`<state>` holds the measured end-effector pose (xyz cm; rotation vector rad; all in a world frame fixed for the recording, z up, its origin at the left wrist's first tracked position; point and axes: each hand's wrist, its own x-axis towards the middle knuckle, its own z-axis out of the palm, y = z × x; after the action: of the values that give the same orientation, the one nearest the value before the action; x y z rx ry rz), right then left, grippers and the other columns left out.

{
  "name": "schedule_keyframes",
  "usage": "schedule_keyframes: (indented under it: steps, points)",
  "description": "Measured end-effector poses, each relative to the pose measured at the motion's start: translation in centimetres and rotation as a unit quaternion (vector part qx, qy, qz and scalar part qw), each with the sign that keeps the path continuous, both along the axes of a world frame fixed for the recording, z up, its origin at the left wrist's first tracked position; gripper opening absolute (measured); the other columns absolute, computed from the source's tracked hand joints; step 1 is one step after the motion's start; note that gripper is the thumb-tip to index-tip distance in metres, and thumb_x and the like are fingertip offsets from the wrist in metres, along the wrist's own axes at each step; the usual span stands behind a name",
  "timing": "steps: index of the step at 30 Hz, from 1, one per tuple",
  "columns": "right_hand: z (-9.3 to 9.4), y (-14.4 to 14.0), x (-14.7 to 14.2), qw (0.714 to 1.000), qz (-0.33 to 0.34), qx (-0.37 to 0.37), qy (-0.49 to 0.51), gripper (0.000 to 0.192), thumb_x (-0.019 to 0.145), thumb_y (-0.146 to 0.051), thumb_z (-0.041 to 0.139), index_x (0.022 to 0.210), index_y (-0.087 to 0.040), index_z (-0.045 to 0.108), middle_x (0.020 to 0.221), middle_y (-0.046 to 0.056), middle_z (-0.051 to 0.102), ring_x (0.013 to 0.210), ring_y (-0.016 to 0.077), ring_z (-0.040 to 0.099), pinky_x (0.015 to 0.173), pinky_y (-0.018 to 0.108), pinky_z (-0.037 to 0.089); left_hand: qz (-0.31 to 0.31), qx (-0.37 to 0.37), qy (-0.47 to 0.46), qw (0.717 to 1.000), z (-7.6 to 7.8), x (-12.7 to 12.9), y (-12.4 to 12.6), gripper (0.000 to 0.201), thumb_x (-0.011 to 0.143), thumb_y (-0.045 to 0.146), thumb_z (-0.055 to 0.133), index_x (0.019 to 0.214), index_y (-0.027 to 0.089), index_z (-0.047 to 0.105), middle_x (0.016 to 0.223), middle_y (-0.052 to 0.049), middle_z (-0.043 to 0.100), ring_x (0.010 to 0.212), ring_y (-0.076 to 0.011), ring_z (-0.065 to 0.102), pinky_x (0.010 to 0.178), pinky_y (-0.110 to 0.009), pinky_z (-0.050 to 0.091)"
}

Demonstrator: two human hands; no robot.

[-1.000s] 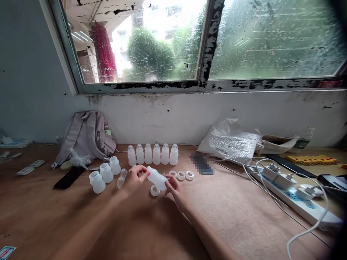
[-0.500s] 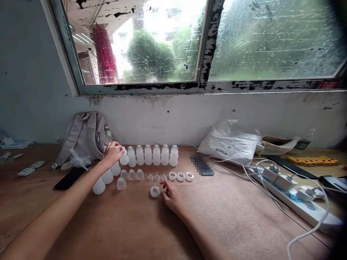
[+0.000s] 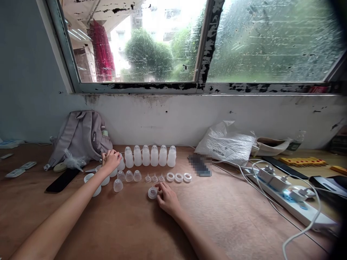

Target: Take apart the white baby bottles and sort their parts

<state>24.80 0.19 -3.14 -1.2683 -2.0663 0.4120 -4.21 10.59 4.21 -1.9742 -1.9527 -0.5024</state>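
Observation:
Near the backpack, my left hand [image 3: 110, 160] has its fingers closed at the top of a frosted baby bottle [image 3: 121, 165], beside a row of bottles with clear domed caps [image 3: 145, 156]. More open-topped bottles [image 3: 89, 177] stand partly hidden behind my left forearm. My right hand [image 3: 168, 198] has its thumb and curled fingers at the right side of a white bottle collar [image 3: 152, 193] with a clear nipple in it, lying flat on the table. Beyond are three loose nipples [image 3: 154, 178] and three white collars [image 3: 179, 178]. Several clear domed caps [image 3: 118, 186] stand left of them.
A grey backpack [image 3: 78, 135], a black phone [image 3: 62, 180] and a plastic bag [image 3: 74, 160] sit left. To the right are a silvery package [image 3: 227, 142], a blurred-out dark item [image 3: 200, 165] and a power strip [image 3: 292, 198] with looping white cables. Wall and window rise behind.
My left hand has lowered a little toward me, along with the bottle at its fingertips. My right hand has shifted left up to the collar. The whole view has turned slightly right.

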Motion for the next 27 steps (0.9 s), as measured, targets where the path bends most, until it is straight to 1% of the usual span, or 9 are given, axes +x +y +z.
schedule_keyframes:
  steps: [4,6,8,10,13,16,18,20,27]
  points:
    - [0.1,0.0,0.1,1.000,0.001,-0.003,-0.001,0.031,0.067,-0.009,0.041,0.094,-0.022,0.050,0.090,0.002,0.056,0.080,0.0153,0.053,0.067,0.024,0.040,0.001,0.005,0.001,1.000,-0.1,0.3,-0.2,0.022,0.078,0.031,0.043,0.086,0.018,0.058,0.097,-0.011,0.055,0.096,-0.0276,0.044,0.080,-0.042,0.028]
    - [0.2,-0.1,0.1,1.000,0.008,-0.005,-0.004,0.033,0.066,-0.008,0.041,0.095,-0.022,0.051,0.092,0.002,0.056,0.082,0.0153,0.053,0.069,0.024,0.040,-0.006,0.042,-0.005,0.999,0.2,0.9,-0.7,0.024,0.077,0.030,0.046,0.094,0.016,0.055,0.103,-0.012,0.053,0.099,-0.0287,0.043,0.082,-0.043,0.028]
    - [0.4,-0.2,0.1,1.000,0.017,-0.007,-0.014,0.034,0.067,-0.009,0.043,0.097,-0.022,0.051,0.094,0.003,0.055,0.086,0.0161,0.052,0.071,0.025,0.040,-0.032,0.098,-0.025,0.994,0.6,2.2,-1.7,0.026,0.077,0.029,0.046,0.099,0.017,0.053,0.108,-0.012,0.052,0.102,-0.0288,0.042,0.084,-0.043,0.028]
    - [0.5,-0.3,0.1,0.999,0.024,-0.005,-0.031,0.032,0.069,-0.014,0.046,0.100,-0.022,0.051,0.096,0.004,0.055,0.089,0.0177,0.051,0.074,0.026,0.040,-0.085,0.131,-0.069,0.985,0.6,4.2,-3.2,0.022,0.079,0.028,0.045,0.097,0.019,0.054,0.105,-0.010,0.054,0.100,-0.0266,0.045,0.084,-0.041,0.031]
    - [0.3,-0.3,-0.1,0.998,0.025,0.006,-0.062,0.030,0.074,-0.025,0.050,0.104,-0.021,0.051,0.097,0.006,0.054,0.091,0.0207,0.050,0.078,0.030,0.040,-0.208,0.095,-0.166,0.959,-0.9,8.0,-6.2,0.018,0.081,0.030,0.044,0.092,0.020,0.055,0.091,-0.005,0.059,0.087,-0.0202,0.051,0.079,-0.033,0.038]
    - [-0.1,-0.1,-0.3,0.997,0.013,0.018,-0.079,0.030,0.075,-0.032,0.052,0.104,-0.022,0.052,0.097,0.007,0.054,0.091,0.0220,0.050,0.077,0.031,0.040,-0.276,0.029,-0.197,0.940,-3.7,11.3,-8.9,0.020,0.075,0.036,0.053,0.088,0.021,0.057,0.085,-0.004,0.060,0.082,-0.0197,0.053,0.076,-0.033,0.041]
    - [-0.4,0.1,-0.4,0.996,0.007,0.025,-0.080,0.027,0.076,-0.029,0.052,0.101,-0.023,0.053,0.093,0.006,0.054,0.088,0.0212,0.050,0.074,0.030,0.041,-0.279,-0.003,-0.223,0.934,-5.5,12.6,-9.9,0.020,0.073,0.035,0.056,0.087,0.021,0.057,0.084,-0.005,0.060,0.081,-0.0200,0.054,0.074,-0.034,0.042]
    - [-0.7,0.2,-0.4,0.997,0.005,0.029,-0.072,0.022,0.075,-0.027,0.052,0.097,-0.022,0.054,0.090,0.006,0.055,0.085,0.0202,0.051,0.071,0.029,0.041,-0.265,-0.027,-0.256,0.929,-6.7,13.1,-10.4,0.015,0.073,0.032,0.056,0.084,0.021,0.057,0.082,-0.004,0.059,0.079,-0.0191,0.055,0.071,-0.032,0.043]
    - [-1.2,0.4,-0.4,0.999,-0.002,0.006,-0.045,0.023,0.070,-0.021,0.055,0.092,-0.021,0.053,0.091,0.005,0.055,0.080,0.0188,0.054,0.066,0.027,0.044,-0.273,-0.060,-0.280,0.918,-7.3,12.7,-10.1,0.013,0.074,0.028,0.055,0.085,0.023,0.059,0.080,-0.003,0.059,0.077,-0.0178,0.056,0.068,-0.029,0.045]
